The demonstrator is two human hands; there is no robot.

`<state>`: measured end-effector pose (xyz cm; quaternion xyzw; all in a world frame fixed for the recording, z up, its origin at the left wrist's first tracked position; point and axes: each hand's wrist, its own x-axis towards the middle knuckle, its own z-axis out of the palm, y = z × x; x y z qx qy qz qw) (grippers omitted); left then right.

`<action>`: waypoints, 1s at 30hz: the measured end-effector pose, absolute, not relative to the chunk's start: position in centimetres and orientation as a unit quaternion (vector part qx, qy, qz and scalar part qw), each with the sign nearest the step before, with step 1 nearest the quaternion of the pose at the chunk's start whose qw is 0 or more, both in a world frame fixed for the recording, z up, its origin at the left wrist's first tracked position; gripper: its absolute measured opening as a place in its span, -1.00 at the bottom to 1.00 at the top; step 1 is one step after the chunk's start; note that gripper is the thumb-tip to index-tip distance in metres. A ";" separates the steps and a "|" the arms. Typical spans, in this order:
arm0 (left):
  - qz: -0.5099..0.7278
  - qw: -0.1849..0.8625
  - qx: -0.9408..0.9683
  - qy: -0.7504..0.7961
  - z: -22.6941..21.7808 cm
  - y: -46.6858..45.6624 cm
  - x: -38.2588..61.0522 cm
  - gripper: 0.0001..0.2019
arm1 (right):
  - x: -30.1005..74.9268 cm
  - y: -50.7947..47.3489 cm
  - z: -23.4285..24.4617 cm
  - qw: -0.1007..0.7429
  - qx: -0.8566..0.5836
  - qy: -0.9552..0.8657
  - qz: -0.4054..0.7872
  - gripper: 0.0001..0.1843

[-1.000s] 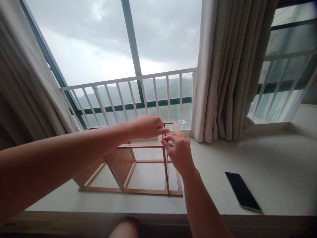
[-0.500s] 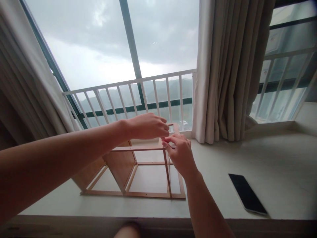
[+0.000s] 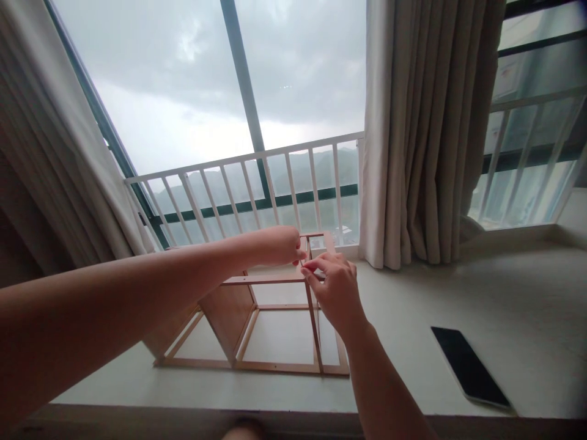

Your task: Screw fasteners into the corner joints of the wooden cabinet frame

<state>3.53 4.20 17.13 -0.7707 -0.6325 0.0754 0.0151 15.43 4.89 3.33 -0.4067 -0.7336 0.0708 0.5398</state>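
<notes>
L grip (image 3: 285,245), R grip (image 3: 335,282) at 1 wdn frame (image 3: 232,315), 1 phone (image 3: 470,366) apart.

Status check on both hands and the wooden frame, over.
Left hand, right hand close together at wooden frame, right end. Frame on pale surface. Phone apart, rightward.

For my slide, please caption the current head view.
Left hand and right hand close together at one corner of a wooden frame, smartphone nearby.
</notes>
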 end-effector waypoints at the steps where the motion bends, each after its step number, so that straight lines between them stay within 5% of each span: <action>1: 0.075 0.026 -0.784 -0.615 17.1 4.1 3.7 -0.68 | 15.4 4.9 3.3 0.541 -0.408 -0.732 0.071 -0.94; 11: 0.083 0.245 -0.914 -0.311 17.3 4.2 1.2 -0.84 | 16.0 5.0 3.2 0.545 -0.397 -0.732 0.098 -0.95; 19: 0.012 -0.014 -0.798 -0.603 16.5 3.9 2.2 -0.28 | 15.8 4.8 3.1 0.537 -0.399 -0.739 0.076 -0.92; 25: 0.050 -0.091 -0.810 -0.578 17.2 4.4 2.5 -0.56 | 15.8 4.8 3.0 0.536 -0.402 -0.740 0.061 -0.91; 30: 0.080 0.095 -0.924 -0.361 18.1 5.1 1.3 -0.82 | 16.2 4.2 3.2 0.612 -0.377 -0.691 0.072 -0.88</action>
